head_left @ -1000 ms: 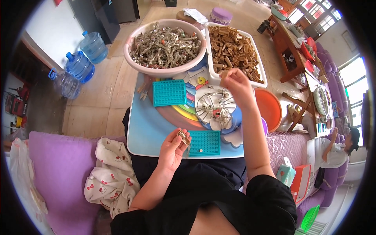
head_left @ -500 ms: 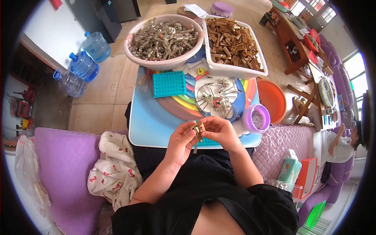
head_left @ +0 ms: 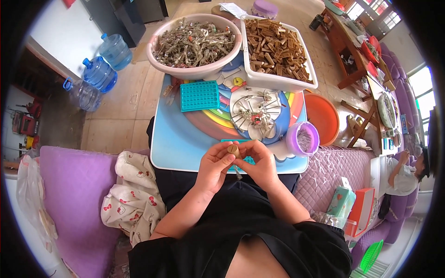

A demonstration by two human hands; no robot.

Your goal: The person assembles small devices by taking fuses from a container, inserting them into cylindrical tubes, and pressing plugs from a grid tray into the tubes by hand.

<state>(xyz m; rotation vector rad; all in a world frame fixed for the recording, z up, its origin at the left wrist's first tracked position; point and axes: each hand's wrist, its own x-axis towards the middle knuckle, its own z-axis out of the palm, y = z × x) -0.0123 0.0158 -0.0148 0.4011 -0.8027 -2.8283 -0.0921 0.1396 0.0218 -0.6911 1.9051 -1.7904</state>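
Note:
My left hand (head_left: 214, 167) and my right hand (head_left: 259, 163) meet above the table's near edge, fingertips closed around a small tan-brown casing (head_left: 233, 149). The casing looks rounded, with a dark slot across its upturned end. A thin pale strip (head_left: 238, 173) hangs below the fingers. Partly hidden beneath my hands lies a teal tray (head_left: 249, 160) with small holes. Farther off, loose wired parts (head_left: 256, 116) lie heaped on a white round shape in the tabletop's picture. Left of them sits a second teal holed tray (head_left: 199, 96).
At the back stand a pink basin (head_left: 155, 62) of tangled wired parts and a white bin (head_left: 303, 84) of brown casing pieces. A purple tub (head_left: 315, 139) is at the table's right edge, beside an orange bucket (head_left: 322, 118). Another person (head_left: 403, 173) sits far right.
The casing showed its open inside with metallic parts half a second ago. Now it appears closed and turned with its slotted end up. Both hands stay together around it.

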